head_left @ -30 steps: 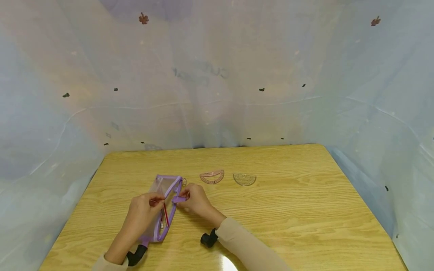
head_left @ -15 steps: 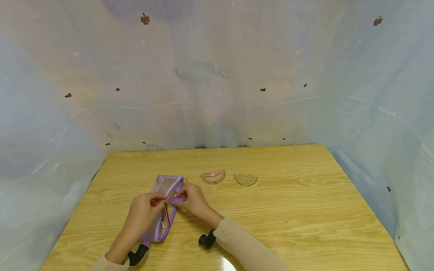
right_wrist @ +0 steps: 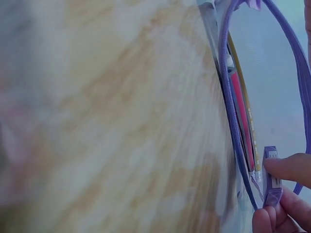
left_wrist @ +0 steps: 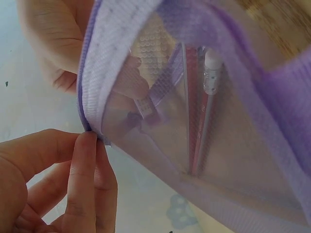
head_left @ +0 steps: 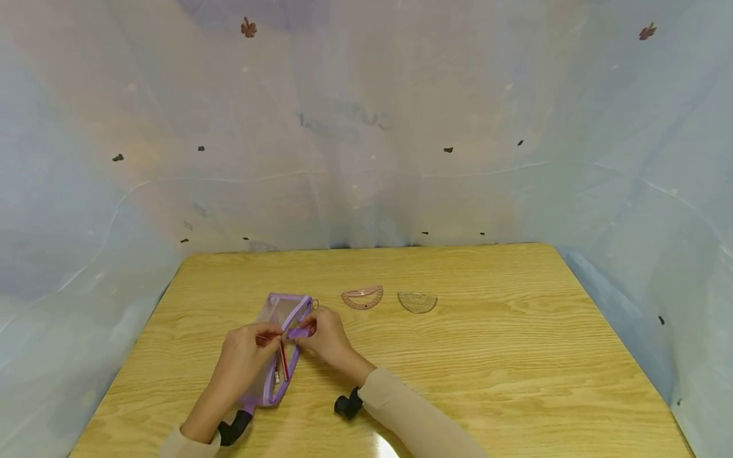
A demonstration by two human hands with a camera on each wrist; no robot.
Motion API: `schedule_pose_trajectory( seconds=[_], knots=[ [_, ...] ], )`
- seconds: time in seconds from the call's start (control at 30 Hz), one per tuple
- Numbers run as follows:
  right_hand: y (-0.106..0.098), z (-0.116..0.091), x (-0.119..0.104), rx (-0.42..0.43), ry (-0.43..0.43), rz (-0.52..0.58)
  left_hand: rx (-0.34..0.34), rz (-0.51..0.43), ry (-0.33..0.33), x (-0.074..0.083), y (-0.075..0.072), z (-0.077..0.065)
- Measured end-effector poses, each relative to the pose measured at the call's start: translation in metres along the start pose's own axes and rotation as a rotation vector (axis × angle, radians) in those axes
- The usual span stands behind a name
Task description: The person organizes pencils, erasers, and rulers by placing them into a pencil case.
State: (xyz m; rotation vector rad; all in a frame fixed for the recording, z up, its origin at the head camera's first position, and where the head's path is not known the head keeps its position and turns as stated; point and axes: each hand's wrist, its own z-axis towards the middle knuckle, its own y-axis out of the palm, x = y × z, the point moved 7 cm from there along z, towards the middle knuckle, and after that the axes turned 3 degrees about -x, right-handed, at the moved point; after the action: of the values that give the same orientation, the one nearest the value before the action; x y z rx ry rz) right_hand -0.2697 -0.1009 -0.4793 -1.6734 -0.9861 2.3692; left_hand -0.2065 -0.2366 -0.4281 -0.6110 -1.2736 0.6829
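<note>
Pinching the edge of the pouch is the left hand; pencils lie inside. The right hand grips the purple block at the pouch's mouth, long axis crossing it. Right of the pouch's far end, I see two protractors.

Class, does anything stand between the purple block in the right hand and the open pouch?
Nothing visible does: the right hand holds the purple block at the opening of the pouch, whose rim the left hand pinches.
</note>
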Motion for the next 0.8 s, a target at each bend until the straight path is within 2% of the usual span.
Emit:
schedule_pose_trajectory(
  seconds=[0.5, 0.8],
  knots=[
    [0.0002, 0.0001, 0.0049, 0.026, 0.012, 0.03, -0.015, 0.003, -0.024, 0.0006, 0.0015, 0.0018],
    [0.0002, -0.0013, 0.0087, 0.014, 0.043, -0.026, -0.021, -0.001, -0.036, -0.0005, 0.0023, 0.0013]
  ],
)
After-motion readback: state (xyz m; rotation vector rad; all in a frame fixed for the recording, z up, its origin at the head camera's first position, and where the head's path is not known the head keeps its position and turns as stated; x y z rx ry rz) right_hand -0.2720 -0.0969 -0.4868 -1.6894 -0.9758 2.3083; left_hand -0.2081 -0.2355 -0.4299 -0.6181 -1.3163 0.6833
